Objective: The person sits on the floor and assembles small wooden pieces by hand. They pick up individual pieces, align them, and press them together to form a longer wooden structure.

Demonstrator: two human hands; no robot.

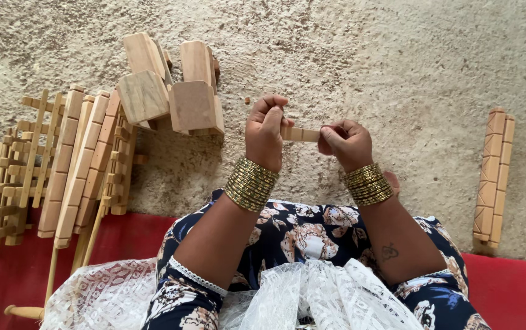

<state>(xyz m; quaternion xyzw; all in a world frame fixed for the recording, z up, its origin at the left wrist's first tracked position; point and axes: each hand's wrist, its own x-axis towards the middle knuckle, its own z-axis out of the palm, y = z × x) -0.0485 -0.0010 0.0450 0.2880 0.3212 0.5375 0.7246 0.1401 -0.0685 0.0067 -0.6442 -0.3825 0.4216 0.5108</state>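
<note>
Sandy floor [367,55] lay under both hands. Left hand [265,131] and right hand [345,142] each pinched, fingers closed, one end of a small wooden strip [300,134]. Wooden blocks [171,91] sat near the left hand.

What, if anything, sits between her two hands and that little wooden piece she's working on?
Nothing visible. The left hand and right hand each pinch an end of the small wooden strip directly, above the sandy floor.

I count 4 chunky wooden blocks [168,82] in a cluster on the ground. 1 small notched wooden strip [300,134] sits between my 2 hands: left hand [265,131], right hand [346,143]. 2 long carved strips [493,177] lie side by side at my right. The slats piled at my left overlap too much to count.
</note>
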